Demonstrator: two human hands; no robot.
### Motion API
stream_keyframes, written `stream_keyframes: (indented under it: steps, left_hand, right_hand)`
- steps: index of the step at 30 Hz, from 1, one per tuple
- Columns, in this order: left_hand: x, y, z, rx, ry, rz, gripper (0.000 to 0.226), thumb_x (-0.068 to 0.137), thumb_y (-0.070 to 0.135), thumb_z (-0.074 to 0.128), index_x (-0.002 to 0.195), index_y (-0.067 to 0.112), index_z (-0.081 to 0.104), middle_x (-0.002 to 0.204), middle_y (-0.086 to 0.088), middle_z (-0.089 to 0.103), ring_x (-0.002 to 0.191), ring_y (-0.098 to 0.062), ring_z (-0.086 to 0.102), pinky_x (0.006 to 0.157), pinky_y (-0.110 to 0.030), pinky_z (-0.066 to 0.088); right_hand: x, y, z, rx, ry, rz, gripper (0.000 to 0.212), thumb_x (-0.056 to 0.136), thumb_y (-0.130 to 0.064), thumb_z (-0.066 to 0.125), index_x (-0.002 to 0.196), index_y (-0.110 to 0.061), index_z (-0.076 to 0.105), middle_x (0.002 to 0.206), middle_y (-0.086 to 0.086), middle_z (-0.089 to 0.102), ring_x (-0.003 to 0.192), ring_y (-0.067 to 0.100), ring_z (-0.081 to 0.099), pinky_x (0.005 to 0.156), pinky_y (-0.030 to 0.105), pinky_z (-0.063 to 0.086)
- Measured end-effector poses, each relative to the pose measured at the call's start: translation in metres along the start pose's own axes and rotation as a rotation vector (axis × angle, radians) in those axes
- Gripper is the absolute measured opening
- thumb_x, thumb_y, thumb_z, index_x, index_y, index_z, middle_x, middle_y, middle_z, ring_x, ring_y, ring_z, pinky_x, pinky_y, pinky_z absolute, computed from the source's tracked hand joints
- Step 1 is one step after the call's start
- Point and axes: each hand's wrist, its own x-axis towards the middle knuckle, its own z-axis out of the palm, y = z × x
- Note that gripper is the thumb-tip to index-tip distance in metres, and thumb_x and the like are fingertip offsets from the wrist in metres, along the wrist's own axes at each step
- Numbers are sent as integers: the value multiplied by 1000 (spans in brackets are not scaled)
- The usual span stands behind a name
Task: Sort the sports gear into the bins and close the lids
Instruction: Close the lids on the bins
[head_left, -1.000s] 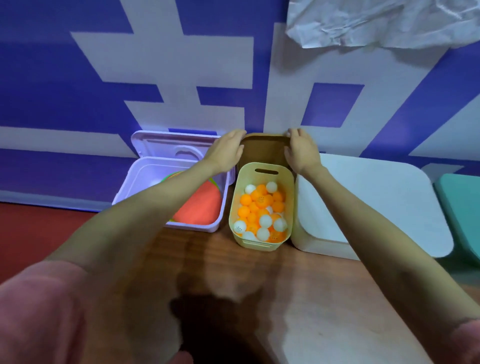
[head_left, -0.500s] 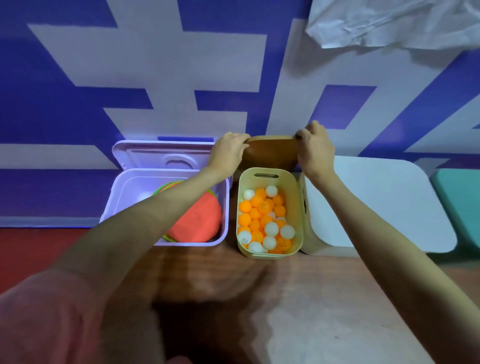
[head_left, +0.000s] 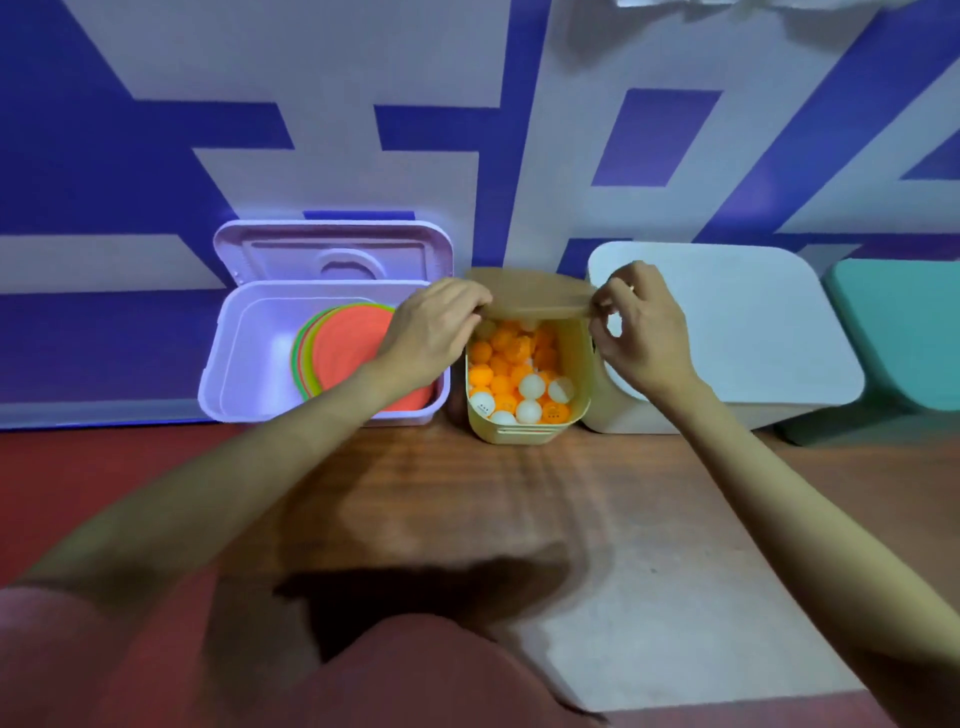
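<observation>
A small yellow bin (head_left: 527, 434) full of orange and white table tennis balls (head_left: 519, 379) stands on the floor against the wall. Its brown lid (head_left: 527, 296) is tipped forward over the bin's far half. My left hand (head_left: 434, 327) grips the lid's left edge and my right hand (head_left: 639, 327) pinches its right edge. To the left, an open lilac bin (head_left: 228, 374) holds a stack of flat coloured discs (head_left: 348, 348), orange on top, with its lid (head_left: 332, 254) leaning back on the wall.
A closed white bin (head_left: 743, 332) stands right of the yellow one, and a closed teal bin (head_left: 904, 332) sits beyond it. The blue and white wall (head_left: 467, 130) runs directly behind all bins. Wooden floor (head_left: 467, 493) lies in front, red floor (head_left: 78, 467) at left.
Both hands have swung the brown lid from upright against the wall forward and down over the yellow bin's far half. The view has shifted closer and lower.
</observation>
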Motion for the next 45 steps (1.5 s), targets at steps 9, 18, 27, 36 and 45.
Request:
stream_keyframes:
  steps: [9, 18, 27, 36, 45]
  left_hand:
    - [-64, 12, 29, 99, -168, 75, 41, 84, 11, 47, 122, 6, 63, 127, -13, 61, 114, -29, 60, 92, -37, 51]
    - [-82, 17, 50, 187, -317, 167, 36, 82, 8, 52, 113, 4, 68, 120, -16, 66, 110, -32, 64, 82, -40, 57]
    - [-83, 15, 50, 237, -329, 278, 38, 81, 7, 46, 112, 0, 68, 117, -22, 65, 109, -38, 63, 81, -42, 57]
    - [-98, 5, 54, 225, -285, 335, 41, 83, 15, 40, 106, 1, 71, 114, -17, 68, 106, -32, 66, 76, -38, 58]
    - [-28, 2, 51, 97, -511, -137, 55, 94, 29, 54, 140, 3, 41, 147, -18, 39, 136, -31, 37, 111, -40, 30]
  right_hand:
    - [-71, -19, 39, -106, -286, -63, 46, 76, -2, 62, 121, 0, 60, 124, 20, 60, 112, 37, 58, 93, 42, 45]
    - [-114, -23, 54, -132, -392, 53, 54, 80, 5, 62, 132, -2, 51, 137, 21, 50, 126, 36, 49, 100, 44, 43]
    - [-119, -22, 50, -92, -521, 75, 63, 77, 0, 62, 137, -2, 45, 143, 22, 43, 133, 36, 41, 105, 45, 38]
    - [-119, -21, 49, -109, -649, 53, 74, 73, -5, 63, 142, -3, 37, 149, 22, 33, 138, 36, 31, 109, 44, 32]
    - [-54, -32, 67, -186, -648, 36, 57, 89, -45, 22, 122, -8, 50, 126, 18, 47, 114, 35, 45, 93, 42, 36]
